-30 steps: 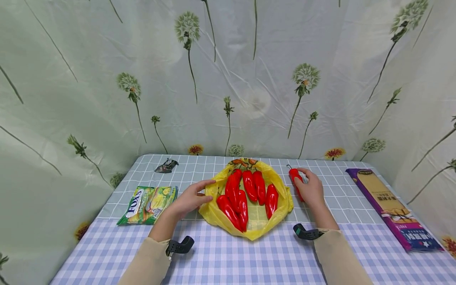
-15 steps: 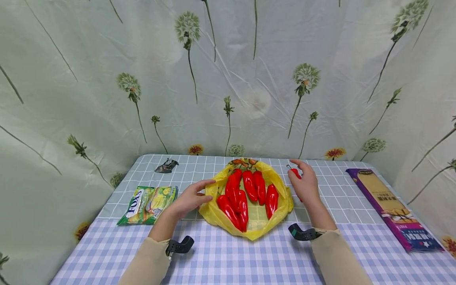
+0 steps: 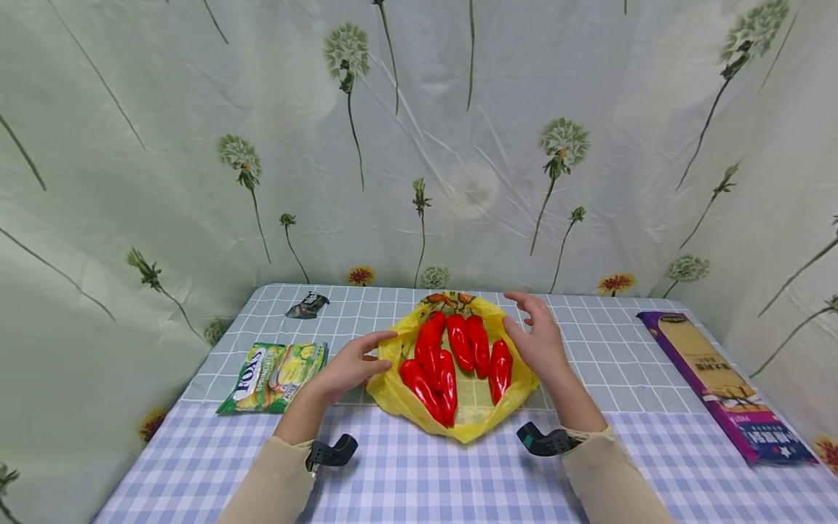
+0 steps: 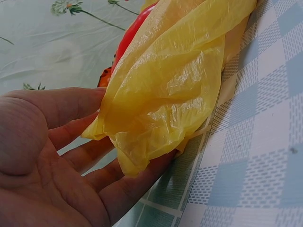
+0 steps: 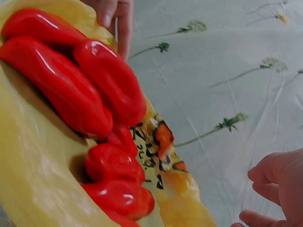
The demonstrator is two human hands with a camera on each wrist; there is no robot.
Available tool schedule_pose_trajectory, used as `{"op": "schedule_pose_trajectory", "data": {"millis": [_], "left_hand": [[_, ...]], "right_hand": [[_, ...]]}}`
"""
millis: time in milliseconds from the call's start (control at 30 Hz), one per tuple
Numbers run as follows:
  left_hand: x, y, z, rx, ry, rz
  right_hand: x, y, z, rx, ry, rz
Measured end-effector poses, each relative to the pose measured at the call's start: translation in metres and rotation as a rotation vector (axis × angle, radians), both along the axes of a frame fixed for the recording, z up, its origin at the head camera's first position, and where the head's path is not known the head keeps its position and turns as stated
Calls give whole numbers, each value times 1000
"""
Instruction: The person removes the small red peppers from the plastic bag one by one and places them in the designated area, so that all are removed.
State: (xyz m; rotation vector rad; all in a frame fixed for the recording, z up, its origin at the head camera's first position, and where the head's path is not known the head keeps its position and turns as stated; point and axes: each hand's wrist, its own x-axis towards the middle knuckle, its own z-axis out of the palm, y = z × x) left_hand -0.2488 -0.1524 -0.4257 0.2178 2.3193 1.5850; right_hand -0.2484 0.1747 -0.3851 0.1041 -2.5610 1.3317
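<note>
A yellow plastic bag (image 3: 465, 429) lies spread on the table, its mouth facing up. Inside it are several glossy red peppers (image 3: 500, 371), also seen close up in the right wrist view, where one long pepper (image 5: 57, 90) shows whole. My left hand (image 3: 350, 367) holds the bag's left edge; in the left wrist view the thumb (image 4: 71, 105) is at the rim and the other fingers reach under the yellow film. At the right rim is my right hand (image 3: 540, 338), fingers spread, with no pepper visible between the fingertips in the right wrist view.
To the left lie a green FOX'S candy bag (image 3: 275, 377) and a small black wrapper (image 3: 308, 306). A long purple and gold package (image 3: 723, 389) lies along the right edge. A floral curtain (image 3: 458, 145) hangs behind the checked tablecloth (image 3: 445, 480).
My right hand has moved left from the loose red pepper beside the bag to the bag's right rim. That pepper no longer shows. My left hand has stayed in place.
</note>
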Motion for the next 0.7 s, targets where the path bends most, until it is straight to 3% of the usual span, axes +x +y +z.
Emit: {"op": "schedule_pose_trajectory", "data": {"millis": [233,433,700], "left_hand": [[0,0,-2,1,-1,3],[-1,-1,-2,2,8,-6],[0,0,-2,-3,4,2]], "right_hand": [[6,-19,-3,54,-8,44],[10,-34,-8,144,52,77],[14,-49,-15,122,20,174]]}}
